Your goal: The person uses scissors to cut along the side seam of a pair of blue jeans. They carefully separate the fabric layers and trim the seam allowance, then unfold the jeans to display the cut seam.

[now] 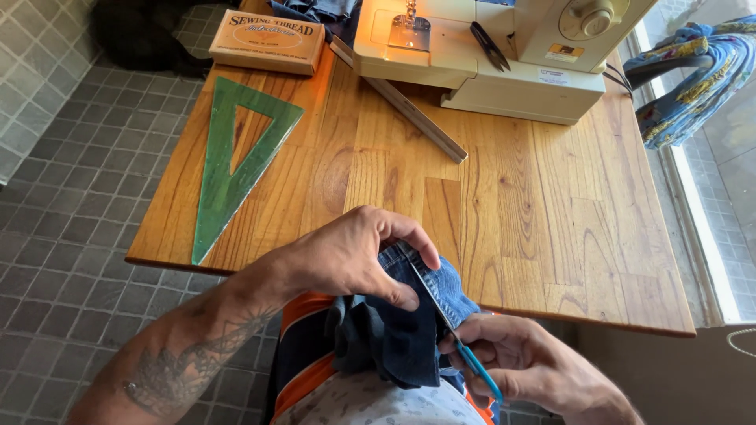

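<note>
**Two hands, denim and scissors at the table's near edge**

Both hands work over the person's lap, just short of the wooden table. The left hand is curled closed around a bunched piece of dark blue denim, thumb and fingers pinching its upper edge. The right hand is wrapped around blue-handled scissors, whose blades lie against the fabric's seam.

Seen from the head camera, the table is of warm plank wood, standing on a floor of small grey tiles. Bright light falls from a window ledge on the right, where patterned blue cloth hangs over a chair.

On the far side of the table sits a cream sewing machine, with dark snips resting on its bed. A long wooden ruler runs diagonally out from under it. A green triangular set square lies on the left, and a cardboard thread box sits beyond it. Nothing stands between the hands and the fabric.

The scissors' long axis runs diagonally, the blade tips pointing up and left toward the left thumb, and the handles down and right into the right palm.
</note>
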